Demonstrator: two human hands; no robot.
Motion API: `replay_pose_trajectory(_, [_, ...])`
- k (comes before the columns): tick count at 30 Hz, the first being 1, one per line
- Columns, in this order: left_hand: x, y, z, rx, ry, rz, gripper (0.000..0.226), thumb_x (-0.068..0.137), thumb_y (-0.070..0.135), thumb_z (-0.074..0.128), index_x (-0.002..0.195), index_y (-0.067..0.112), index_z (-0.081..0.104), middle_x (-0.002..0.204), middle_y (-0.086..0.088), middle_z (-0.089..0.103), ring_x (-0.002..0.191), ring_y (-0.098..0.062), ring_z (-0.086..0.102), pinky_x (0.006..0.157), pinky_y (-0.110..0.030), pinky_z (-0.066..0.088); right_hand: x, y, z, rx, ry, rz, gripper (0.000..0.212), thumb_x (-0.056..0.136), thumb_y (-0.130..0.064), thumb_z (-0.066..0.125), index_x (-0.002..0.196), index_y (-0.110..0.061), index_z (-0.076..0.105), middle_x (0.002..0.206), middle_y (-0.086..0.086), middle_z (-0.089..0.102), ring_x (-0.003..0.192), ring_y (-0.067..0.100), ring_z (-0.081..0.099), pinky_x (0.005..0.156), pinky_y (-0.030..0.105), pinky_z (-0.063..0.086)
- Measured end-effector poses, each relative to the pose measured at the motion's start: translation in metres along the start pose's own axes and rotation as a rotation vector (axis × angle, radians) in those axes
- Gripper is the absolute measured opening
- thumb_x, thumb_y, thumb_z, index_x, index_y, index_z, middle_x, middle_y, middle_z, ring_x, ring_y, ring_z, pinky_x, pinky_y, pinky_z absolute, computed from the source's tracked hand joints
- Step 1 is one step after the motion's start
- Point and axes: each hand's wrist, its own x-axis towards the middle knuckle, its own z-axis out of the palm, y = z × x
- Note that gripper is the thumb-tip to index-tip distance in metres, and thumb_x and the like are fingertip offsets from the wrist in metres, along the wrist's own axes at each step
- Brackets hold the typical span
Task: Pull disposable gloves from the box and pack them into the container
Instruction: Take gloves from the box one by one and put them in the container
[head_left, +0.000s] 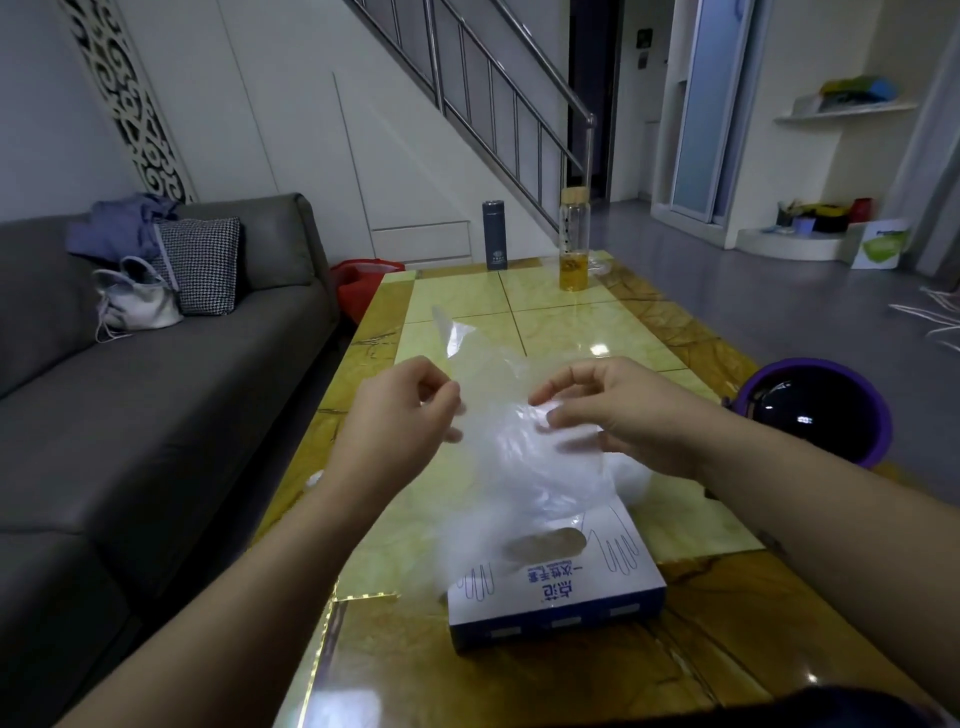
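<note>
A clear disposable glove (514, 441) is hanging just above the glove box (566, 597), which is lying on the yellow tiled surface (571, 317). The left hand (400, 415) is pinching the glove's left edge with curled fingers (444, 397), and the right hand (623, 410) is pinching its right side. A purple bin (878, 415) is standing beside the surface.

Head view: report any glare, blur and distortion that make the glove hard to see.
Head view: dim, even light; glare patches on the glossy table; the clear glove reads as a faint, soft-edged haze across the box; the wide-angle lens splays verticals outward, such as the carved wall panel and the sliding door.
</note>
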Motion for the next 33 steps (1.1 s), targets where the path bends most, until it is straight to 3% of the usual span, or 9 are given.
replay_pose_trajectory(5, [0.019, -0.008, -0.008, -0.250, -0.217, -0.174, 0.014, 0.095, 0.022, 0.054, 0.092, 0.012, 0.062, 0.086, 0.001, 0.071, 0.072, -0.010, 0.070, 0.069, -0.024, 0.054, 0.012, 0.002, -0.012, -0.128, -0.028, -0.080, 0.050, 0.082, 0.010, 0.062, 0.123, -0.018, 0.062, 0.111, -0.015, 0.059, 0.096, 0.006, 0.062, 0.076, 0.016, 0.054])
replay_pose_trajectory(9, [0.051, -0.034, -0.015, -0.070, -0.368, -0.313, 0.014, 0.094, 0.022, 0.057, 0.094, 0.011, 0.065, 0.086, -0.003, 0.068, 0.076, -0.011, 0.065, 0.074, -0.026, 0.054, 0.030, 0.005, -0.036, -0.246, 0.034, -0.042, 0.058, 0.084, 0.010, 0.057, 0.134, -0.019, 0.054, 0.126, -0.007, 0.050, 0.096, 0.007, 0.058, 0.074, 0.014, 0.051])
replay_pose_trajectory(13, [0.082, -0.046, -0.010, 0.345, 0.001, -0.112, 0.019, 0.093, 0.021, 0.055, 0.106, 0.016, 0.067, 0.104, -0.001, 0.067, 0.090, -0.017, 0.061, 0.079, -0.031, 0.051, 0.059, 0.017, -0.048, -0.326, 0.128, 0.006, 0.061, 0.084, 0.009, 0.057, 0.140, -0.014, 0.047, 0.140, 0.003, 0.045, 0.096, 0.015, 0.059, 0.070, 0.015, 0.052])
replay_pose_trajectory(15, [0.084, -0.033, 0.000, 0.371, 0.166, 0.101, 0.024, 0.093, 0.016, 0.053, 0.113, 0.020, 0.065, 0.114, 0.003, 0.061, 0.095, -0.013, 0.057, 0.081, -0.029, 0.047, 0.073, 0.027, -0.052, -0.395, 0.177, 0.041, 0.062, 0.084, 0.007, 0.058, 0.141, -0.011, 0.044, 0.143, 0.006, 0.043, 0.096, 0.019, 0.062, 0.076, 0.021, 0.054])
replay_pose_trajectory(19, [0.075, -0.004, 0.043, 0.463, -0.298, 0.382, 0.032, 0.096, 0.024, 0.051, 0.127, 0.026, 0.055, 0.128, 0.009, 0.054, 0.107, -0.007, 0.054, 0.092, -0.022, 0.045, 0.097, 0.045, -0.059, -0.651, 0.190, 0.110, 0.060, 0.085, -0.001, 0.058, 0.142, -0.008, 0.041, 0.143, 0.008, 0.044, 0.098, 0.021, 0.061, 0.075, 0.025, 0.049])
replay_pose_trajectory(23, [0.083, -0.015, 0.078, 0.630, -0.663, 0.249, 0.044, 0.099, 0.035, 0.043, 0.143, 0.027, 0.039, 0.149, 0.005, 0.039, 0.135, -0.016, 0.038, 0.111, -0.032, 0.030, 0.112, 0.058, -0.058, -1.057, 0.127, 0.162, 0.046, 0.088, -0.004, 0.053, 0.133, -0.004, 0.048, 0.135, 0.012, 0.049, 0.118, 0.027, 0.051, 0.094, 0.035, 0.048])
replay_pose_trajectory(27, [0.098, -0.020, 0.096, 0.746, -0.879, 0.161, 0.048, 0.101, 0.041, 0.035, 0.147, 0.028, 0.032, 0.154, 0.003, 0.029, 0.141, -0.018, 0.028, 0.113, -0.033, 0.022, 0.119, 0.072, -0.057, -1.272, 0.049, 0.187, 0.047, 0.087, 0.003, 0.046, 0.133, -0.008, 0.049, 0.135, 0.013, 0.046, 0.115, 0.028, 0.052, 0.091, 0.034, 0.049])
replay_pose_trajectory(30, [0.108, -0.015, 0.103, 0.838, -1.016, 0.149, 0.052, 0.100, 0.047, 0.032, 0.149, 0.030, 0.026, 0.157, 0.005, 0.022, 0.143, -0.017, 0.022, 0.115, -0.034, 0.016, 0.114, 0.069, -0.054, -1.499, 0.142, 0.051, 0.045, 0.085, 0.002, 0.051, 0.127, -0.015, 0.055, 0.140, 0.012, 0.034, 0.118, 0.030, 0.044, 0.087, 0.033, 0.044])
replay_pose_trajectory(33, [0.117, -0.014, 0.113, 0.886, -1.110, 0.143, 0.054, 0.100, 0.047, 0.034, 0.150, 0.030, 0.023, 0.157, 0.004, 0.021, 0.143, -0.018, 0.024, 0.114, -0.034, 0.018, 0.120, 0.065, -0.048, -1.687, 0.248, -0.220, 0.036, 0.084, -0.003, 0.058, 0.118, -0.017, 0.062, 0.133, 0.008, 0.042, 0.115, 0.027, 0.042, 0.088, 0.033, 0.042])
